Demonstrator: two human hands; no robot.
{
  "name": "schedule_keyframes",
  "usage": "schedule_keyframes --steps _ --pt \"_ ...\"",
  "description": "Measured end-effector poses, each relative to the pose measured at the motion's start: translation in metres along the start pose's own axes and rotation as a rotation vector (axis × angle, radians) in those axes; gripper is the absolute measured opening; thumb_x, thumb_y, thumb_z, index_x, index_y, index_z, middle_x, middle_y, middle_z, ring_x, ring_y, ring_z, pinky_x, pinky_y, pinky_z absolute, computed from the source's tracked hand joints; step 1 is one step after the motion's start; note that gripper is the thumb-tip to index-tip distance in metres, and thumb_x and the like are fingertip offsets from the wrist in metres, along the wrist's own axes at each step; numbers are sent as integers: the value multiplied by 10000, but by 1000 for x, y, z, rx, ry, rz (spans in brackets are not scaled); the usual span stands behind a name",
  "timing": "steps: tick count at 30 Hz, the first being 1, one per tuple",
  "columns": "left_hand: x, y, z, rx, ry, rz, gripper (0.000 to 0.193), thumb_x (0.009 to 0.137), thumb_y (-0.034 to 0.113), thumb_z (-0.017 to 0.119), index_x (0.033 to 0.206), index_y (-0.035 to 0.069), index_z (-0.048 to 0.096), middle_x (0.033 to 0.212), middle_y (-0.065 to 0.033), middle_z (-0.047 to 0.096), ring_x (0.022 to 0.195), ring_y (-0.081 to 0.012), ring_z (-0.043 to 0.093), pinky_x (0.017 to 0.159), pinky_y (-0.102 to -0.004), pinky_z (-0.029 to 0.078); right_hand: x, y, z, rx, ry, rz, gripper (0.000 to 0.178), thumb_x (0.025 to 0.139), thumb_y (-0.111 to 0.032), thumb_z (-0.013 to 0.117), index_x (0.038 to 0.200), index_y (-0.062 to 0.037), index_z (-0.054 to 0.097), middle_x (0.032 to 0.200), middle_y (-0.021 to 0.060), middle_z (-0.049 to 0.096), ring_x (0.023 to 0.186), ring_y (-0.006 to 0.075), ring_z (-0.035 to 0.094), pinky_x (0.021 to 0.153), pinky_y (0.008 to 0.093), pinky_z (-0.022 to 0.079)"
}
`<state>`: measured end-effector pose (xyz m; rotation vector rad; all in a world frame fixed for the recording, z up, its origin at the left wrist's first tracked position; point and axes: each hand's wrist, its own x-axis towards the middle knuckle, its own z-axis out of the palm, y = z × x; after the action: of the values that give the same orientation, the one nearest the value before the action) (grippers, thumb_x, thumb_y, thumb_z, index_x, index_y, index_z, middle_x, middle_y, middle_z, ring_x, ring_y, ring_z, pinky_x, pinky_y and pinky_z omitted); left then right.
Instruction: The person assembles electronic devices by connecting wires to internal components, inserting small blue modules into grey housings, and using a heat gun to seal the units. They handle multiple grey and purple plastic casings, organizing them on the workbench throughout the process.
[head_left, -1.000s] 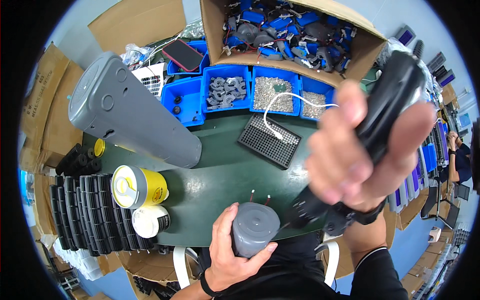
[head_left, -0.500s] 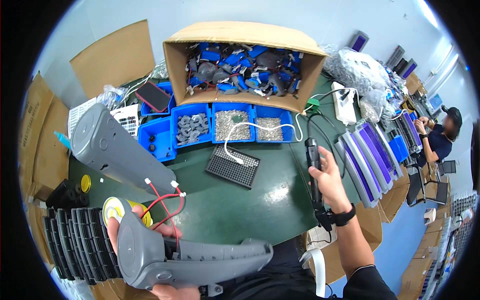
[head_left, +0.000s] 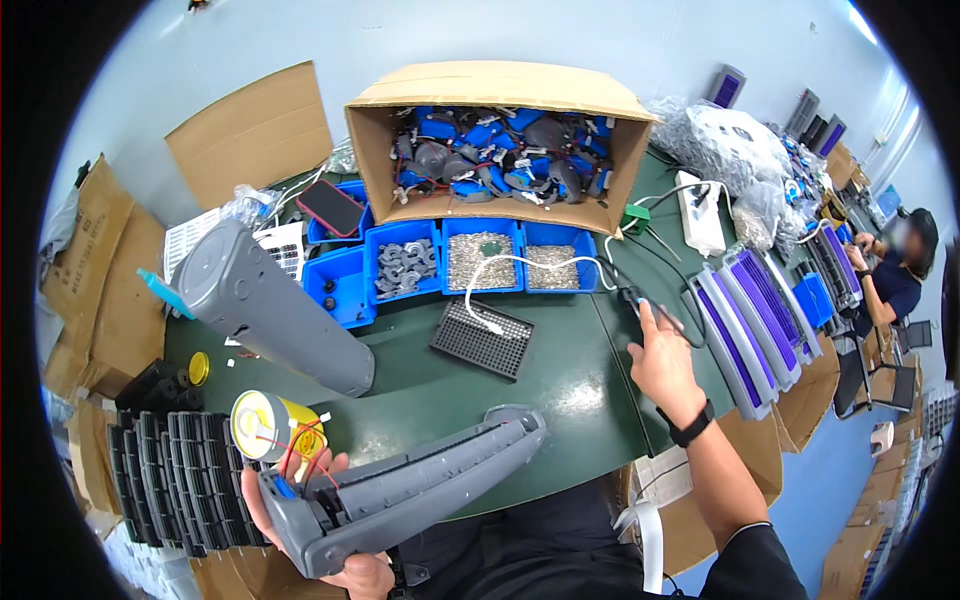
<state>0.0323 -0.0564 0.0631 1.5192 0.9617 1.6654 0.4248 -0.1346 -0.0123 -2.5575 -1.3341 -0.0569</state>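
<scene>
My left hand [head_left: 357,572] is closed around the wide end of a long grey plastic housing [head_left: 430,490], which I hold above the table's front edge with its hollow side showing. Red wires [head_left: 318,468] and a small blue part [head_left: 284,487] sit at that wide end, by my fingertips. My right hand [head_left: 663,365] is over the right side of the table, fingers apart, beside a black cable and the dark end of an electric screwdriver [head_left: 628,296]; the rest of that tool is hidden or blurred. A second grey housing [head_left: 275,310] stands tilted at the left.
A cardboard box [head_left: 500,88] of blue and grey parts is at the back, behind blue bins [head_left: 406,292]. A black perforated tray [head_left: 482,342], a yellow tin [head_left: 272,427], stacked black strips [head_left: 190,480] and purple-grey panels [head_left: 745,325] lie around. Another person [head_left: 890,280] sits far right.
My right hand has loosened from around the electric screwdriver, and its fingers now spread. The housing in my left hand has turned, bringing its inside and the blue part into sight.
</scene>
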Motion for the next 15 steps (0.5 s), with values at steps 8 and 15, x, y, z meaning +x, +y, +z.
schedule_keyframes --steps 8,15 --pt "-16 7 -17 -5 33 -99 1352 713 784 817 1654 80 150 1447 -196 481 1264 -321 601 1060 -503 542 31 -80 14 162 78 -809 302 858 -83 725 1149 -5 702 1310 197 618 1303 363 548 1071 442 470" --pt "-14 21 -37 63 86 -174 1355 701 803 812 1656 93 163 1454 -202 447 1245 -311 599 1054 -494 543 -8 -100 9 45 -38 -740 138 834 -152 759 842 -51 666 911 105 598 949 308 607 838 432 515"
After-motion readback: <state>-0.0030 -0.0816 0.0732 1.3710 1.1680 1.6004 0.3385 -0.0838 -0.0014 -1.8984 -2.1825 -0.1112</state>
